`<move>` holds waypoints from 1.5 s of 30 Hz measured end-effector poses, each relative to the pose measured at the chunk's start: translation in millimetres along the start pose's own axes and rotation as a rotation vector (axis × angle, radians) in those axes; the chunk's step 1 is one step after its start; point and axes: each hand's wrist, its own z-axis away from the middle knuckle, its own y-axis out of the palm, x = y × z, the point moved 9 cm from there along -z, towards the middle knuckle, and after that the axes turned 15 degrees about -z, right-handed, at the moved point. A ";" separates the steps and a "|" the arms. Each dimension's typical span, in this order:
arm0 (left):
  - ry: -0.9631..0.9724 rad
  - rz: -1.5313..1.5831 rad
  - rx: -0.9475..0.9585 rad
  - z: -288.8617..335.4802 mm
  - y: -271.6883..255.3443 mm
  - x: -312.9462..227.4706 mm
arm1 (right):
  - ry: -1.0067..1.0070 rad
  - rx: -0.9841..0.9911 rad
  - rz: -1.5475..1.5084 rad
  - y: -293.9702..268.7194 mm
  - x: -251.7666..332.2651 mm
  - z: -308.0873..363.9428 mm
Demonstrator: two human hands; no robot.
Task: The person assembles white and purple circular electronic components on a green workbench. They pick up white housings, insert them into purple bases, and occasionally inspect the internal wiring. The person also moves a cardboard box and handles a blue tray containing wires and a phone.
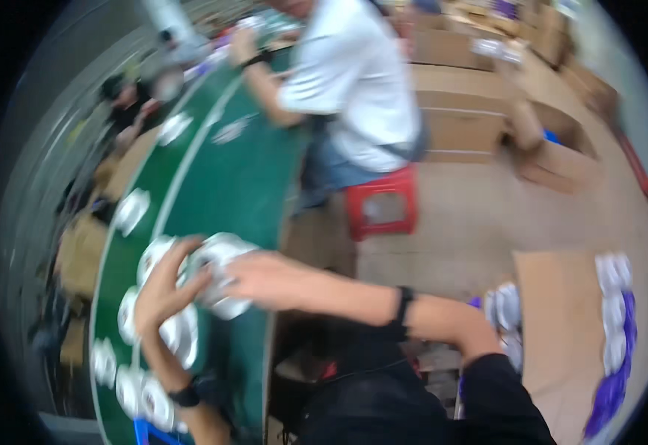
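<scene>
White round pieces with darker middles point(183, 337) lie in a cluster on the green work surface point(227, 189); blur hides their exact kind. My left hand point(161, 293) is over this cluster, thumb and fingers spread in a curve, with no piece plainly gripped. Reaching across from the right, my right hand point(253, 278) has its fingers on a larger white round piece point(224, 245), which it seems to grip by the near side. The fingertips of both hands come close together beside that piece. Each wrist wears a dark band.
Ahead, a person in a white shirt point(357, 81) sits on a red stool point(383, 204) along the same surface. Cardboard boxes point(457, 122) stand at the far right. Close on my right is an open carton point(561, 326) with white pieces and purple material beside it. A blue frame point(150, 432) is at the near left.
</scene>
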 end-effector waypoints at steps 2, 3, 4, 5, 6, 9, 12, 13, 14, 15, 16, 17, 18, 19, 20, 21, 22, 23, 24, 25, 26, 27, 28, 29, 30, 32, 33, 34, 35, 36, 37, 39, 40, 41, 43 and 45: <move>-0.231 0.118 0.339 9.7 39.9 35.5 | -0.117 -0.046 0.083 -17.1 18.9 -5.2; -0.253 0.021 0.326 18.6 53.0 60.6 | -0.095 -0.033 0.186 -24.5 19.6 19.2; -0.217 -0.156 0.326 24.4 60.1 79.2 | 0.026 -0.066 0.178 -55.4 18.1 54.4; -0.251 -0.081 0.321 24.0 67.2 96.6 | 0.294 0.042 0.278 -87.9 1.7 100.7; -0.310 0.000 0.325 30.7 74.0 110.8 | 0.555 0.158 0.351 -125.4 -13.1 157.4; -0.340 0.017 0.373 29.1 74.8 107.2 | 1.519 -0.248 0.638 -308.6 18.6 441.3; -0.344 -0.180 0.388 35.8 72.6 111.2 | 1.931 -0.416 1.015 -416.3 162.1 658.6; -0.277 -0.204 0.387 11.8 99.6 111.3 | 2.168 -0.334 1.241 -451.1 241.7 734.0; -0.267 -0.268 0.373 9.1 100.7 115.9 | 2.150 -0.419 1.348 -461.1 277.5 761.0; -0.254 -0.297 0.350 8.5 103.9 120.7 | 2.112 -0.426 1.284 -460.4 315.3 783.2; -0.251 -0.287 0.323 11.9 113.8 125.6 | 1.887 -0.335 1.509 -469.0 328.0 772.7; -0.302 -0.358 0.263 40.7 74.7 119.5 | 1.961 -0.717 1.294 -459.0 280.1 775.8; -0.274 -0.338 0.199 40.4 79.3 118.3 | 1.902 -0.637 1.336 -469.8 297.1 775.9; -0.244 -0.261 0.180 13.9 122.3 116.9 | 1.938 -0.367 1.488 -497.7 370.0 781.5; -0.337 -0.333 0.194 27.7 97.0 109.0 | 2.014 -0.297 1.369 -470.4 329.5 787.2; -0.372 -0.353 0.173 36.7 60.8 81.5 | 2.061 -0.203 1.260 -421.8 301.1 787.6; -0.410 -0.363 0.212 46.2 34.2 56.9 | 2.071 -0.074 1.173 -381.8 275.0 756.4; -0.362 -0.465 0.209 48.1 34.6 59.5 | 2.082 0.056 1.143 -354.6 286.7 711.4; -0.382 -0.408 0.214 32.5 44.7 47.4 | 2.087 0.170 1.167 -341.1 304.0 661.8; -0.324 -0.383 0.184 28.5 55.3 46.4 | 2.103 0.271 1.168 -325.4 322.3 622.2; -0.275 -0.398 0.153 22.1 66.8 52.1 | 2.025 0.362 1.186 -323.1 302.5 531.8; -0.209 -0.406 0.121 25.4 57.7 43.9 | 2.134 0.423 1.145 -324.4 295.1 525.8; -0.210 -0.443 0.132 12.0 57.6 37.7 | 2.107 0.312 1.147 -317.0 297.3 513.8; -0.216 -0.466 0.131 10.4 49.8 32.8 | 2.004 0.216 1.111 -309.5 274.6 499.7; -0.219 -0.482 0.139 14.9 44.6 28.3 | 1.900 0.149 1.059 -300.2 250.7 484.2; -0.305 -0.448 0.189 20.9 41.8 26.5 | 1.755 0.092 0.972 -280.5 205.9 458.3; -0.303 -0.438 0.147 22.6 40.5 26.5 | 1.712 0.072 0.939 -271.1 190.3 449.0; -0.312 -0.430 0.104 28.6 41.9 31.8 | 1.666 0.067 0.911 -263.7 174.7 439.2; -0.276 -0.448 0.039 26.9 44.2 31.8 | 1.645 0.071 0.889 -260.2 167.0 434.2; -0.301 -0.427 0.011 26.3 46.9 35.7 | 1.623 0.063 0.876 -259.2 159.0 428.3; -0.325 -0.388 -0.019 27.4 46.1 35.4 | 1.608 0.068 0.855 -257.0 149.6 422.8; -0.318 -0.340 -0.081 28.5 42.1 32.9 | 1.590 0.071 0.827 -254.6 138.5 414.6; -0.297 -0.334 -0.114 30.4 37.3 29.2 | 1.579 0.067 0.822 -254.9 132.8 410.2; -0.277 -0.327 -0.147 32.0 32.1 26.5 | 1.577 0.069 0.819 -254.6 129.0 407.4; -0.245 -0.293 -0.168 34.1 19.4 20.9 | 1.574 0.068 0.815 -256.0 127.8 403.5; -0.257 -0.248 -0.205 39.5 -1.6 14.1 | 1.589 0.069 0.814 -263.3 127.3 400.9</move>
